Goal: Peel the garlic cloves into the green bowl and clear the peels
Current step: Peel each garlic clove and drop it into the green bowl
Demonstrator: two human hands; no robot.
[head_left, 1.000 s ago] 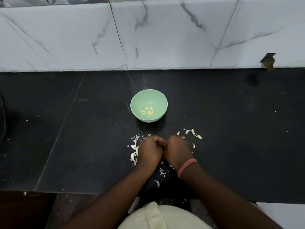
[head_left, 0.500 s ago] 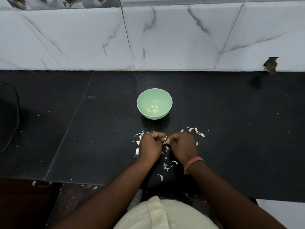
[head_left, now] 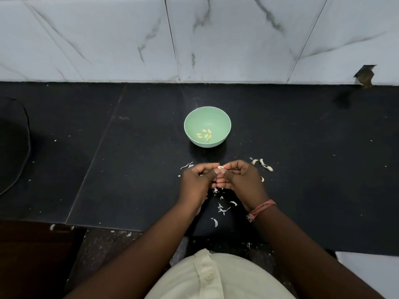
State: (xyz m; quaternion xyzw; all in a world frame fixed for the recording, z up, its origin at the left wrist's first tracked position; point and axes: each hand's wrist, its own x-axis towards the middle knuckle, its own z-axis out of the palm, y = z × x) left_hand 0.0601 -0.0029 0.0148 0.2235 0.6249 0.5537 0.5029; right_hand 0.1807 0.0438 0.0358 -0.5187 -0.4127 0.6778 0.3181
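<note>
A green bowl [head_left: 190,120] stands on the black counter with several peeled garlic cloves [head_left: 205,134] in its bottom. Just in front of it, my left hand [head_left: 197,183] and my right hand [head_left: 245,180] meet, and both pinch one small garlic clove [head_left: 220,167] between their fingertips. A few unpeeled cloves [head_left: 262,164] lie to the right of my right hand. White peels [head_left: 222,207] are scattered on the counter under and behind my hands, with more peel scraps [head_left: 187,166] at the left.
The black counter [head_left: 302,169] runs wide to both sides, backed by a white marble-tiled wall [head_left: 194,39]. A dark curved object with a cord [head_left: 15,147] sits at the far left. The counter's front edge is right below my wrists.
My hands have opened from tight fists pressed together; the fingertips now show the clove between them. The camera has shifted, so the bowl sits further right in view.
</note>
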